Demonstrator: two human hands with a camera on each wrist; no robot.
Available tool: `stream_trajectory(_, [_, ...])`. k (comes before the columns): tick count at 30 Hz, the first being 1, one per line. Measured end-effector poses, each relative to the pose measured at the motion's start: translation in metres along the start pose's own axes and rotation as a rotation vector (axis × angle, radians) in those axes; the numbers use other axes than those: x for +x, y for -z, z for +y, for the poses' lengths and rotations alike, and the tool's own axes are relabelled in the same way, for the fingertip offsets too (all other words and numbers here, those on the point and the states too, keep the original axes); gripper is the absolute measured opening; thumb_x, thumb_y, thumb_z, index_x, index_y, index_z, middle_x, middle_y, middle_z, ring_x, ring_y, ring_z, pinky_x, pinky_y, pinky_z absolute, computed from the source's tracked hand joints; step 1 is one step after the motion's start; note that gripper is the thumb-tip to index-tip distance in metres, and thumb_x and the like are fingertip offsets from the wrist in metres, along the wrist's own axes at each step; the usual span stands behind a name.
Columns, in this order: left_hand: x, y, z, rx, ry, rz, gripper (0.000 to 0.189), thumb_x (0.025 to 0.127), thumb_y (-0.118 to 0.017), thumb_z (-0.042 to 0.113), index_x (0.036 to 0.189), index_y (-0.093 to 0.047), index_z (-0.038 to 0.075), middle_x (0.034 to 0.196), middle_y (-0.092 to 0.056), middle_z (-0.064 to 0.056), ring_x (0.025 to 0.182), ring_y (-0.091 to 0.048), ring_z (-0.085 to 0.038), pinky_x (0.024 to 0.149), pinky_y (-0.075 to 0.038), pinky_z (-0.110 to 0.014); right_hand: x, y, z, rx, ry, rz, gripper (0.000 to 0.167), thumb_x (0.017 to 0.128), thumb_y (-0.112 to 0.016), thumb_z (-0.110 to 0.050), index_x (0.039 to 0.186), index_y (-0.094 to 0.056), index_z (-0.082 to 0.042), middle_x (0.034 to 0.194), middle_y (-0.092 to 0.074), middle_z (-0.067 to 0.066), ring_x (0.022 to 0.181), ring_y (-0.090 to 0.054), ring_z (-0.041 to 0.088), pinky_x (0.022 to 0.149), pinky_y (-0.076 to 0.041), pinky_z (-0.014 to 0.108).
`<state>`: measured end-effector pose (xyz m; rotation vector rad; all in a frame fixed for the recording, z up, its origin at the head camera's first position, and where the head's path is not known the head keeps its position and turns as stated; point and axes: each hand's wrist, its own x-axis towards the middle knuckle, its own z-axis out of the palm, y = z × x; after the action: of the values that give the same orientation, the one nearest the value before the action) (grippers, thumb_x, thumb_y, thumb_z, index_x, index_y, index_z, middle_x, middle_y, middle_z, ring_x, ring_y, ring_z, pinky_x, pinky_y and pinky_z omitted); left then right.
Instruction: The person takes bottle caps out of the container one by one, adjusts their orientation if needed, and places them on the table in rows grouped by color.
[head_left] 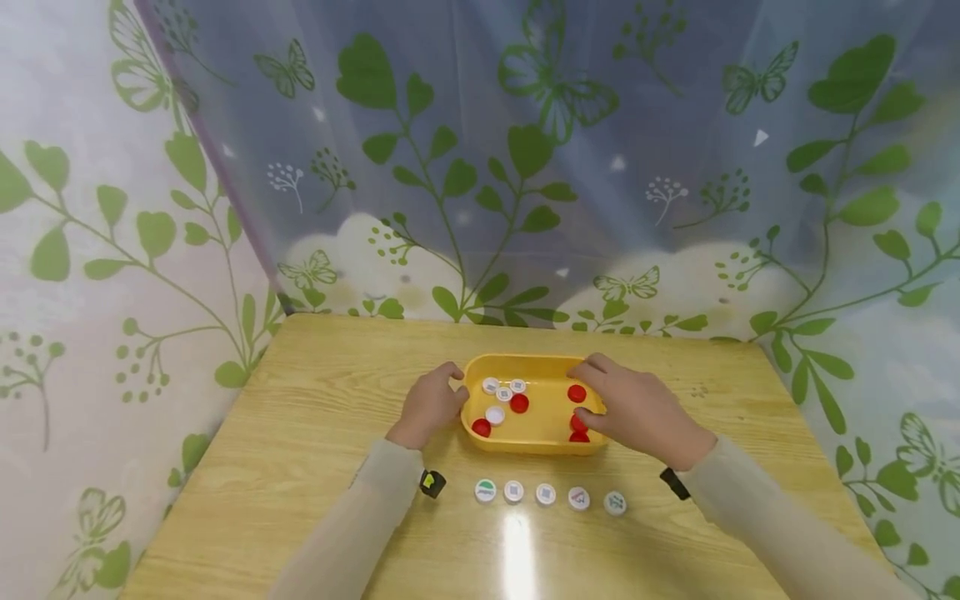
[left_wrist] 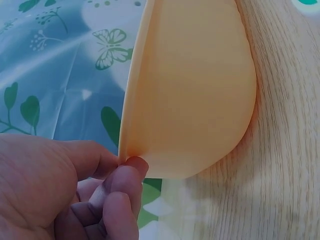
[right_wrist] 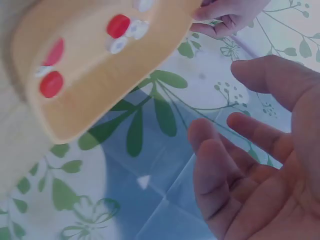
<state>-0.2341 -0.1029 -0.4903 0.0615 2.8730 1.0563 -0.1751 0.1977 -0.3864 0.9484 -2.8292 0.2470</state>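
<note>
The yellow tray (head_left: 547,408) stands on the tabletop (head_left: 360,367), w/ some red caps (head_left: 519,403) & white caps (head_left: 495,415) inside. The L hand (head_left: 431,407) pinches its rim at the L end, while the R hand (head_left: 637,408) is at the R end w/ thumb & fingers spread apart; 5 printed caps (head_left: 545,494) lie in a row near its front side.
</note>
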Motion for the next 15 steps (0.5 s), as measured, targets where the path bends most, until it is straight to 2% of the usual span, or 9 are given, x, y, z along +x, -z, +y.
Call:
stream_trajectory(4, [-0.001,0.000,-0.001,0.001,-0.003,-0.007,0.028,0.099,-0.066,0.019,0.124,-0.065,0.007,0.098,-0.071,-0.008,0.074,-0.061,-0.020,0.068,-0.049,-0.033,0.025,0.002,0.000,-0.018,0.028,-0.048,0.050,0.086,-0.085,-0.025,0.127,-0.066,-0.006,0.115,-0.066,0.009,0.058,-0.051,0.005,0.056,-0.049,0.023])
stream_trajectory(8, [0.000,0.000,-0.001,0.007,-0.004,-0.003,0.027,0.099,-0.066,0.020,0.123,-0.065,0.007,0.098,-0.072,-0.008,0.073,-0.060,-0.020,0.068,-0.049,-0.033,0.046,-0.003,0.010,-0.070,0.008,-0.111,0.044,0.087,-0.084,-0.023,0.123,-0.068,-0.005,0.111,-0.067,0.011,0.067,-0.059,0.013,0.063,-0.056,0.031])
stream_trajectory(12, [0.000,0.001,-0.002,0.003,-0.003,-0.002,0.028,0.099,-0.065,0.020,0.124,-0.065,0.007,0.102,-0.072,-0.009,0.075,-0.061,-0.020,0.069,-0.049,-0.033,0.061,-0.015,0.024,-0.123,-0.021,-0.197,0.032,0.087,-0.084,-0.019,0.112,-0.071,-0.005,0.102,-0.069,0.010,0.076,-0.064,0.020,0.068,-0.058,0.036])
stream_trajectory(15, [0.000,0.001,-0.003,0.002,-0.007,-0.004,0.028,0.099,-0.066,0.020,0.124,-0.065,0.007,0.102,-0.072,-0.009,0.076,-0.061,-0.020,0.069,-0.049,-0.033,0.067,-0.028,0.032,-0.154,-0.020,-0.278,0.014,0.087,-0.081,-0.011,0.096,-0.070,-0.007,0.087,-0.068,0.005,0.071,-0.062,0.020,0.065,-0.056,0.036])
